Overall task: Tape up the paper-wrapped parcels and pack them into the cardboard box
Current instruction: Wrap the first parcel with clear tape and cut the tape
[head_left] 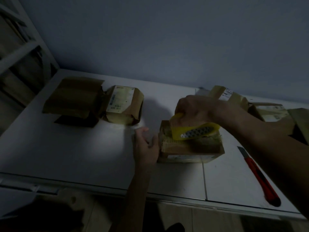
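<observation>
brown paper-wrapped parcel (190, 146): your right hand (192, 109) grips yellow tape dispenser (192, 130) on top; left hand (147, 144), fingers relaxed, braces its left side. press flat, pull straight.

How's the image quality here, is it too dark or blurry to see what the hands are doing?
Head view: dim overall, with one bright patch on the table left of the left hand; the frame's corners fall into shadow; the right hand on the yellow tape dispenser is readable but soft; parcel labels are too blurred to read; wide-angle bending tilts the table edge.
</observation>
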